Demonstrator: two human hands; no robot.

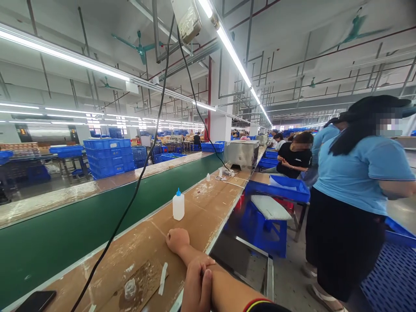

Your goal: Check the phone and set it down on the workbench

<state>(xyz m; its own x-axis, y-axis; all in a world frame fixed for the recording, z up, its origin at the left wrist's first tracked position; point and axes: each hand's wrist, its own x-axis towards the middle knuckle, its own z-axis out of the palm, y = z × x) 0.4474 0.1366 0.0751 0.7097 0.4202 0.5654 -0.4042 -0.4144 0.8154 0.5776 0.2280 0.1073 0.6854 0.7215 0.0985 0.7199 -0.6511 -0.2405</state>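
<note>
My right hand [178, 240] rests as a loose fist on the brown worktop [198, 216], with nothing visible in it. Across my right forearm [232, 284] lies my left hand [197, 279], its fingers closed over the arm near the wrist. Just beyond the fist stands a white squeeze bottle [178, 206] with a blue nozzle cap, upright and untouched. Nearer to me, a small clear round lump [130, 288] sits on a stained cardboard piece [146, 277], with a white strip [163, 278] beside it.
A black phone [36, 301] lies at the lower left. A black cable [139, 182] hangs across the bench. Left of it runs a green conveyor belt [156, 177]; farther along stands a metal machine [240, 154]. A padded stool [271, 208] and people in blue shirts [360, 173] are at right.
</note>
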